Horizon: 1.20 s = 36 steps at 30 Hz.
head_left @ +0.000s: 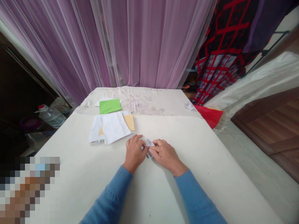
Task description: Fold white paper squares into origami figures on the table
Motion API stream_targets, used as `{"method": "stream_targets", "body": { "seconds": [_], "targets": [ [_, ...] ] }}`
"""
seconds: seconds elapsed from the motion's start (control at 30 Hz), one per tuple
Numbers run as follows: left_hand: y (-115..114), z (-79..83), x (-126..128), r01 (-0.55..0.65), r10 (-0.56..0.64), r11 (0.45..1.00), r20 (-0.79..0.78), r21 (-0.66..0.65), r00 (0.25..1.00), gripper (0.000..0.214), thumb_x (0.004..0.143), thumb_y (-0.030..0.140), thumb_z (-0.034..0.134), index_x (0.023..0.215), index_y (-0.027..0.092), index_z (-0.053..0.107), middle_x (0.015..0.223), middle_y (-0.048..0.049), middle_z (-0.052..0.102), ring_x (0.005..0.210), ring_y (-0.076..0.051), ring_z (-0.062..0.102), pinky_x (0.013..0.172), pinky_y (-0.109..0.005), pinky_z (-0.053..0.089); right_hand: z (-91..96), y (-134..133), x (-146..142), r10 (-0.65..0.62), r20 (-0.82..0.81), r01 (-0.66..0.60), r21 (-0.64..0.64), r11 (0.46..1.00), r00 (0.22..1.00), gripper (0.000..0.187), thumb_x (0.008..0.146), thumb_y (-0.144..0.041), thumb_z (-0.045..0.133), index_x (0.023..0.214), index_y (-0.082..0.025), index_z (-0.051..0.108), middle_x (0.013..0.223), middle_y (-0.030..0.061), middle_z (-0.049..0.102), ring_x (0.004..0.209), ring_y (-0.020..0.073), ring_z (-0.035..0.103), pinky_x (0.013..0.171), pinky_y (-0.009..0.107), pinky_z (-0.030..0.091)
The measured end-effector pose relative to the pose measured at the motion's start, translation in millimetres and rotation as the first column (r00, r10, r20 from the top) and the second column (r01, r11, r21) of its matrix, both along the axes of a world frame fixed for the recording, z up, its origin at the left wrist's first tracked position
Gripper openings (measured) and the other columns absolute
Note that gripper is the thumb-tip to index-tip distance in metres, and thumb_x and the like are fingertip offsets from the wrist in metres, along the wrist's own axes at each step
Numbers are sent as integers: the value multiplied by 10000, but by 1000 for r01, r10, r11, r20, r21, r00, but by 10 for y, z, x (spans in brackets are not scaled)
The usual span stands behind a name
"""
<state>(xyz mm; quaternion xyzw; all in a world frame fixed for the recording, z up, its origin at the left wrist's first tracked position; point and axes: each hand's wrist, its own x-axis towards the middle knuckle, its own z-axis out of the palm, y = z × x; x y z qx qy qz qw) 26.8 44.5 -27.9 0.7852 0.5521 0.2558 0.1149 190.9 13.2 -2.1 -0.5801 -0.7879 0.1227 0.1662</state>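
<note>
Between my two hands is a small piece of folded white paper (149,143), resting on or just above the white table (163,193). My left hand (135,151) pinches its left side with thumb and forefinger, the other fingers bent. On the right side, my right hand (166,154) grips the paper, its thumb and forefinger pressed together near the middle. The fingers cover part of the folds, so the paper's full shape is hidden. Just beyond my left hand lies a stack of white sheets (114,127), with tan paper (129,122) sticking out from under it.
A green sheet (110,106) lies farther back on the left. Near the far right edge sits a small folded white paper piece (189,105), beside a red bag (211,116). A plastic bottle (52,115) stands left of the table. Purple curtains (149,43) hang behind.
</note>
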Motion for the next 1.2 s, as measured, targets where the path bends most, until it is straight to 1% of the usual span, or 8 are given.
{"method": "stream_targets", "body": {
  "seconds": [0.27,0.43,0.53,0.57,0.7,0.8,0.9,1.2],
  "targets": [
    [5,-2,2,-4,4,1000,12,0,1000,71,773,187,619,716,226,600,1230,-55,641,1262,-264,484,1032,-463,359,-95,71,113,-58,-334,26,-98,995,941,258,900,-262,503,814,-232,744,966,35,713,909,147,640,837,255,466],
    [15,-5,-4,-7,7,1000,39,10,999,123,824,262,604,709,224,627,1198,-50,662,1247,-264,501,1029,-462,369,-112,96,164,-67,-376,24,-118,993,924,235,872,-250,519,723,-208,696,966,47,710,906,154,647,830,263,458],
    [21,13,-4,-3,3,1000,45,6,999,179,866,298,565,727,226,651,1180,-48,676,1237,-268,511,1028,-469,372,-36,52,187,-37,-437,-23,-133,991,899,113,843,-250,559,788,-205,647,988,30,682,940,147,624,844,260,448],
    [23,21,-4,-2,2,1000,45,1,999,195,875,300,551,730,227,659,1175,-47,680,1235,-270,513,1027,-472,374,2,25,181,-26,-426,-36,-135,990,904,68,820,-269,598,821,-208,627,1010,26,667,946,150,615,844,263,447],
    [29,36,-4,2,-1,1000,36,-20,999,224,888,289,523,732,232,673,1165,-41,687,1236,-273,511,1029,-479,369,146,-95,72,-30,-215,4,-122,992,976,279,716,-363,728,885,-217,560,977,21,609,917,175,580,810,287,437],
    [28,30,-6,-1,2,1000,37,-21,999,153,853,274,568,737,237,660,1178,-33,681,1244,-271,503,1032,-473,362,185,-135,-20,-75,-96,66,-100,993,993,241,737,-346,714,849,-212,547,914,21,590,899,181,566,794,291,426],
    [19,23,-7,-8,8,1000,41,-17,999,65,809,293,628,769,248,652,1192,-32,673,1252,-272,496,1035,-469,358,170,-132,-38,-84,-82,76,-93,993,993,177,763,-313,690,840,-213,567,922,22,595,907,175,570,793,281,422],
    [-17,51,25,-14,14,1000,3,-8,1000,129,755,348,699,767,246,621,1217,-42,649,1256,-286,482,1042,-485,335,138,-142,-9,-46,-52,41,-98,994,998,161,766,-348,693,793,-207,621,977,53,604,993,211,574,845,303,439]
  ]
}}
